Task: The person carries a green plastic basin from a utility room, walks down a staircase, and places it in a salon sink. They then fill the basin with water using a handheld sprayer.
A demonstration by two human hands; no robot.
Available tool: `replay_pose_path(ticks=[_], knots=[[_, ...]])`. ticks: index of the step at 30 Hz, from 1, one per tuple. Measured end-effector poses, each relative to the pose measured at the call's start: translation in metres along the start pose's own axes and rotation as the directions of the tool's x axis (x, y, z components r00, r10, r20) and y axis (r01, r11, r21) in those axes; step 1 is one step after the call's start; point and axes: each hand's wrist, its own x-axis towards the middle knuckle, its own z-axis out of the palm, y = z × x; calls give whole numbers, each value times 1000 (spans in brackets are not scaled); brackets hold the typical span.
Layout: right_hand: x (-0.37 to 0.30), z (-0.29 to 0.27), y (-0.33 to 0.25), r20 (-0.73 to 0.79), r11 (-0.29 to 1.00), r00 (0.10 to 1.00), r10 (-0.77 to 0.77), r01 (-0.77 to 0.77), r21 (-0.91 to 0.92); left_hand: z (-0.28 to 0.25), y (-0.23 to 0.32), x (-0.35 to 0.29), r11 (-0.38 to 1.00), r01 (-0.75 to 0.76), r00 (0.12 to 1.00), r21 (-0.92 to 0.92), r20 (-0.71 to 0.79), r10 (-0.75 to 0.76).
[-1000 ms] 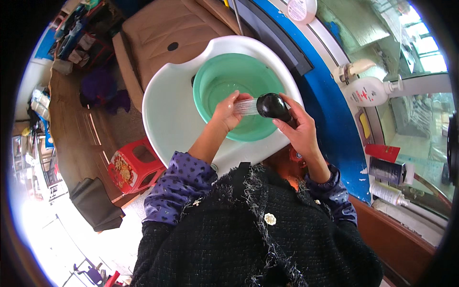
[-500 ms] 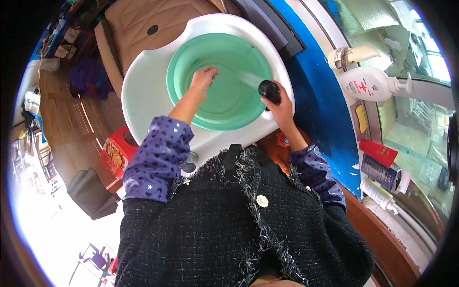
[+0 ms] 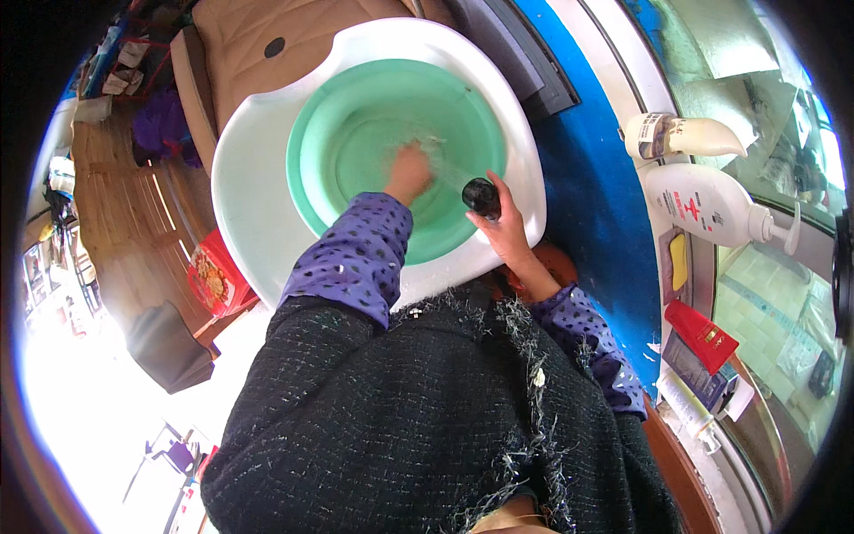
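Observation:
A green plastic basin [image 3: 356, 111] sits inside a white salon wash sink [image 3: 246, 182]. My right hand [image 3: 507, 233] is wrapped round a black shower head [image 3: 481, 198] at the basin's right side. Water sprays from it toward the left, onto my left hand [image 3: 411, 171]. The left hand is low over the middle of the basin, its fingers smeared by motion and splashing water. Whether it holds anything does not show. Patterned purple sleeve covers sit on both forearms.
A tan padded chair [image 3: 240, 80] adjoins the sink's far side. Pump bottle [image 3: 698, 205], cream bottle [image 3: 680, 136], yellow sponge [image 3: 679, 261] and red tube [image 3: 701, 336] line the right ledge. A red stool [image 3: 218, 276] stands at the left, beside wooden planks [image 3: 111, 205].
My left hand has moved right and nearer, into the spray. The shower head has shifted slightly left and nearer, still in my right hand. The basin appears slightly shifted left.

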Motion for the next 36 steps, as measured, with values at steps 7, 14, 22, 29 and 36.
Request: replay_pose_path(ticks=[7,14,22,29,36], knots=[[13,-16,8,17,999,999,50,-50,-4,-12,0,8,962,-4,938,-273,-334,-91],[25,-39,24,88,984,992,92,-77,-161,54,36,48,850,-4,1000,-527,10,11],[45,-63,16,68,998,997,-47,49,-39,25,62,82,-480,454,875,-751,477,83],[49,-79,14,-6,997,997,76,-76,-5,-20,95,60,-790,393,802,-470,596,44],[58,-85,9,-57,996,995,87,-85,38,-26,91,56,-762,455,872,-461,403,278]])
